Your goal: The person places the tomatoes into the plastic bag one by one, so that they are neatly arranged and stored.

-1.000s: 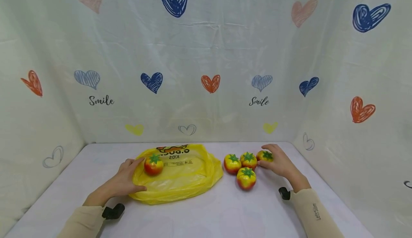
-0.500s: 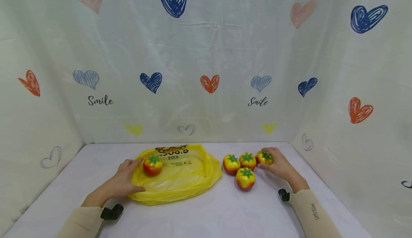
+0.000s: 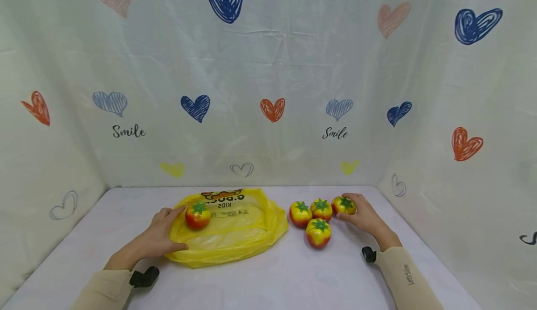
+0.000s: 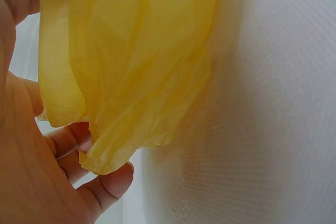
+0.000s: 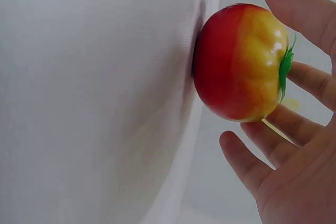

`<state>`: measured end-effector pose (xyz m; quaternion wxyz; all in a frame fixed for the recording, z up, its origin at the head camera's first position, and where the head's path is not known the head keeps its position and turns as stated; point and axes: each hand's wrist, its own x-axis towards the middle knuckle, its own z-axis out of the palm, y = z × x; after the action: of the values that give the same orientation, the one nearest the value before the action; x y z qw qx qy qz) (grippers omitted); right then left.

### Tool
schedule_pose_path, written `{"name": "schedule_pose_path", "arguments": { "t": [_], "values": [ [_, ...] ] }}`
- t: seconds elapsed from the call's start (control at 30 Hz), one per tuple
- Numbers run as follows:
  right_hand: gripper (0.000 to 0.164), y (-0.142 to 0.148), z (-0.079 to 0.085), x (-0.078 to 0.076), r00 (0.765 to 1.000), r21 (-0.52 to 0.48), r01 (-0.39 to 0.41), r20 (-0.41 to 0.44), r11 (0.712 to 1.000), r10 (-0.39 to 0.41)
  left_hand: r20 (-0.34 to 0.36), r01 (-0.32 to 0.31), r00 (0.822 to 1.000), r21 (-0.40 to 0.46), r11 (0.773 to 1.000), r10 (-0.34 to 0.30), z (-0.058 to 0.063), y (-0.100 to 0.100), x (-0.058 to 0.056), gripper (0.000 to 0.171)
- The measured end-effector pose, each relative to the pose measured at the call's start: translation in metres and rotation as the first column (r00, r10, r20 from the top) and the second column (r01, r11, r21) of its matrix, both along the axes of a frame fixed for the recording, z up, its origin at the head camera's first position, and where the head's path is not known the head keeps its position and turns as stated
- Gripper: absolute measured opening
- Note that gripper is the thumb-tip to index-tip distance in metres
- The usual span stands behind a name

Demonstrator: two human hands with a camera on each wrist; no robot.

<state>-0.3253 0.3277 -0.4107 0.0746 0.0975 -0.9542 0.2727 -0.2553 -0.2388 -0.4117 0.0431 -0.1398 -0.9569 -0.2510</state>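
Observation:
A yellow plastic bag (image 3: pixel 235 235) lies flat on the table, with one red-and-yellow toy tomato (image 3: pixel 198 216) on its left part. My left hand (image 3: pixel 157 235) rests at the bag's left edge, fingers spread and thumb along the front corner. In the left wrist view the bag's crumpled edge (image 4: pixel 142 72) hangs by relaxed fingers. On the right, my right hand (image 3: pixel 364 214) lies loosely around the rightmost toy tomato (image 3: pixel 343 205), which sits on the table. The right wrist view shows that tomato (image 5: pixel 239 64) beside spread fingers, its green stem towards the palm.
Left of my right hand, more toy tomatoes stand close together: one at left (image 3: pixel 300 214), one at the back (image 3: pixel 321 209) and one in front (image 3: pixel 318 233). A white curtain (image 3: pixel 272 77) printed with hearts surrounds the white table (image 3: pixel 260 286).
My right hand has lowered slightly and its fingers have come closer around the rightmost toy tomato. The left hand stays at the bag's edge; the head view shifts a little.

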Motion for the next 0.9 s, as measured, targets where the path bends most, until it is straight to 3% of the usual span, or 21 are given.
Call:
{"name": "schedule_pose_path", "arguments": {
  "t": [0.9],
  "values": [
    [0.059, 0.0017, -0.0033, -0.0026, 1.000, 0.004, -0.001, -0.004, 1.000, 0.001, 0.000, 0.000, 1.000, 0.008, 1.000, 0.000, 0.0004, 0.0014, 0.0013, 0.099]
  ]
}}
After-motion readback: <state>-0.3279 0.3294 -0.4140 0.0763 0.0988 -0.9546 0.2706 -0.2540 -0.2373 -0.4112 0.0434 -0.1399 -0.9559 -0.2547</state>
